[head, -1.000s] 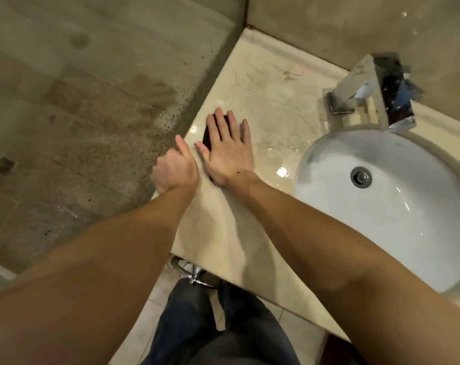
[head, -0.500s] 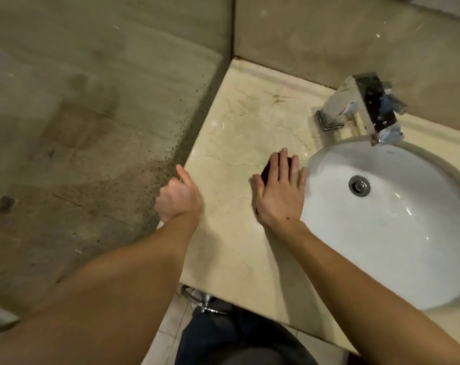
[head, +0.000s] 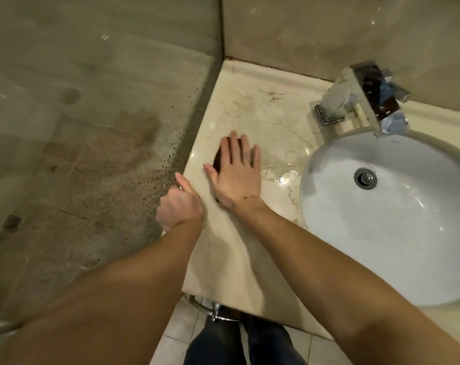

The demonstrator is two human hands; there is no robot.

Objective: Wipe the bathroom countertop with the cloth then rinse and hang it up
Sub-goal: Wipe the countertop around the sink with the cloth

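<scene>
My right hand point(head: 235, 175) lies flat, fingers spread, pressing a dark maroon cloth point(head: 218, 160) onto the cream marble countertop point(head: 265, 114), left of the basin. Only the cloth's left edge shows beside my fingers; the rest is hidden under the palm. My left hand point(head: 180, 204) is curled at the counter's left edge, thumb up, against the glass panel; what its fingers hold, if anything, is hidden. A wet glossy patch point(head: 284, 177) lies on the marble between my right hand and the basin.
A white round basin point(head: 413, 248) with a metal drain point(head: 365, 178) fills the right side. A square chrome faucet point(head: 360, 98) stands behind it. A spotted glass shower panel point(head: 97, 143) borders the counter on the left. A chrome ring point(head: 213, 312) hangs below the counter's front edge.
My right hand slid the cloth from the counter's left side to the basin's rim, then back left to the counter's left part. The left hand stayed at the counter's edge.
</scene>
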